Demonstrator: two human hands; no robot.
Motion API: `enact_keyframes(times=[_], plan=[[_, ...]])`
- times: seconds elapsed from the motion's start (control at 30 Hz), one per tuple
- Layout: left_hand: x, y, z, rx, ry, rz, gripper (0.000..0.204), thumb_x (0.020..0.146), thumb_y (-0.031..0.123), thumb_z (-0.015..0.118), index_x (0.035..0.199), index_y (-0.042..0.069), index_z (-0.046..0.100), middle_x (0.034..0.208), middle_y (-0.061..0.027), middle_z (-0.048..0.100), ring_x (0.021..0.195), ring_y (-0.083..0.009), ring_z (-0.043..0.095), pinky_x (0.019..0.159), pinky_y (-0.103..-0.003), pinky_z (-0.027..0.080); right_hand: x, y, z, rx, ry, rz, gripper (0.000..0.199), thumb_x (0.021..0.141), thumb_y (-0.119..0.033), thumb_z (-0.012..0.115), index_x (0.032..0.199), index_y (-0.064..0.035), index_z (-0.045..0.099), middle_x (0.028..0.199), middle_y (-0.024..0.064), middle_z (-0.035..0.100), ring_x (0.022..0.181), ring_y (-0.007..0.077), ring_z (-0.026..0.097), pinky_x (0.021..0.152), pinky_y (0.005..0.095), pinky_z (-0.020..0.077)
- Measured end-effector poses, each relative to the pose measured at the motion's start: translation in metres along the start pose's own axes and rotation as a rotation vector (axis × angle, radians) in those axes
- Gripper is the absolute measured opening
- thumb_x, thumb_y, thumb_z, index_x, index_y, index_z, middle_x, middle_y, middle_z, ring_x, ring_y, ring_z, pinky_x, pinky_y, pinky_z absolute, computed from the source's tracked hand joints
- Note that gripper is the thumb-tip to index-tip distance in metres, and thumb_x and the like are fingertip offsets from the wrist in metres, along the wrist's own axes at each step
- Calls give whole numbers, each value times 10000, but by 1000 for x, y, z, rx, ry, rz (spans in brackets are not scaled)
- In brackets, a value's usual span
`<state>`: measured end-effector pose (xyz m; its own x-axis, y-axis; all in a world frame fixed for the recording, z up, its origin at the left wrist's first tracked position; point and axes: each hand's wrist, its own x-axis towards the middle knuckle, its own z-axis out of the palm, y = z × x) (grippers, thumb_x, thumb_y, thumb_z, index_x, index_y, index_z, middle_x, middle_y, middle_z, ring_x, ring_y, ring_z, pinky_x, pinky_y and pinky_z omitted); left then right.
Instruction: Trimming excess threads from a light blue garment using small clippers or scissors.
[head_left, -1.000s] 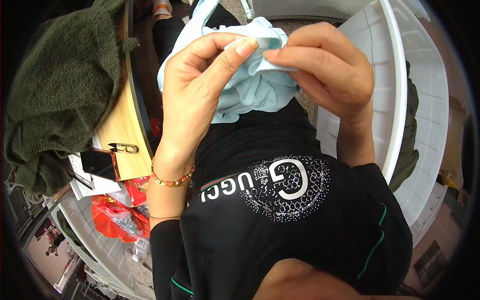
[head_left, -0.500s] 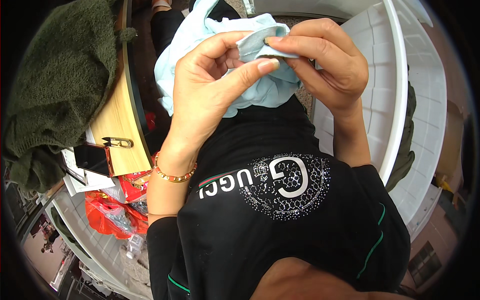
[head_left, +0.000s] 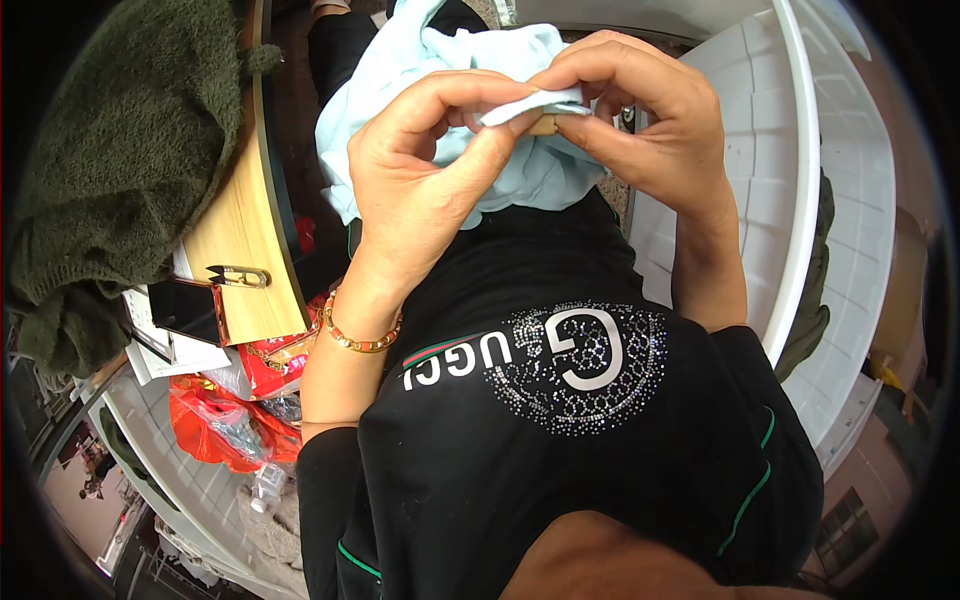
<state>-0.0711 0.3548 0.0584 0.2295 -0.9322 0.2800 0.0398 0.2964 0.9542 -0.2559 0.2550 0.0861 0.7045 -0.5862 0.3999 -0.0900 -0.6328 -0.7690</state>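
The left hand (head_left: 420,180) and right hand (head_left: 660,130) pinch a folded edge of the pale-blue cloth (head_left: 535,178), its rest bunched over the lap (head_left: 525,240). Leftward, the bench (head_left: 240,225) carries snips (head_left: 242,277) and a green sweater (head_left: 120,150).

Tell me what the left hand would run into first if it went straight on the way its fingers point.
Most likely the folded edge of the pale blue cloth, which the left hand pinches; just beyond, seemingly, the right hand at its fingertips, though depth is unclear here.
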Motion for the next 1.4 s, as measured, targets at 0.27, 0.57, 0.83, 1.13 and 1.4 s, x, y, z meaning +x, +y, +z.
enact_keyframes(times=[0.27, 0.57, 0.83, 1.13, 1.4], plan=[[2, -9, -4, 253, 8, 334, 220, 778, -67, 696, 990, -15, 721, 956, -111, 740, 860, -194, 700, 770, -289, 550, -5, 4, 6, 19, 67, -61, 251, 745, 100, 748, 978, 16, 706, 990, 84, 705, 805, 78, 637, 601, 174, 485], [3, -9, -7, 372, 13, 511, 225, 754, -76, 711, 970, -14, 710, 946, -135, 740, 883, -239, 723, 789, -312, 568, -3, -3, 10, -49, 122, -184, 214, 753, 88, 759, 944, 7, 707, 929, 86, 712, 794, 100, 651, 609, 186, 493], [3, -3, -4, 457, 10, 580, 225, 744, -79, 733, 955, -7, 696, 908, -122, 729, 839, -219, 708, 732, -293, 561, -4, 0, 5, -11, 73, -169, 217, 749, 91, 754, 942, -2, 716, 921, 72, 714, 780, 101, 647, 597, 192, 481], [0, -13, -1, 222, 44, 252, 232, 769, -52, 725, 996, -9, 708, 959, -104, 724, 805, -158, 676, 705, -251, 544, 6, -18, -4, 189, 111, -79, 128, 773, 62, 743, 885, 15, 702, 869, 88, 699, 702, 130, 640, 583, 236, 474], [2, -14, 1, 196, 41, 408, 206, 752, -66, 732, 949, -15, 710, 915, -113, 729, 827, -187, 699, 719, -271, 554, 3, -19, -9, 194, 22, 140, 135, 772, 44, 760, 894, 10, 715, 869, 79, 706, 711, 108, 645, 587, 211, 482]])
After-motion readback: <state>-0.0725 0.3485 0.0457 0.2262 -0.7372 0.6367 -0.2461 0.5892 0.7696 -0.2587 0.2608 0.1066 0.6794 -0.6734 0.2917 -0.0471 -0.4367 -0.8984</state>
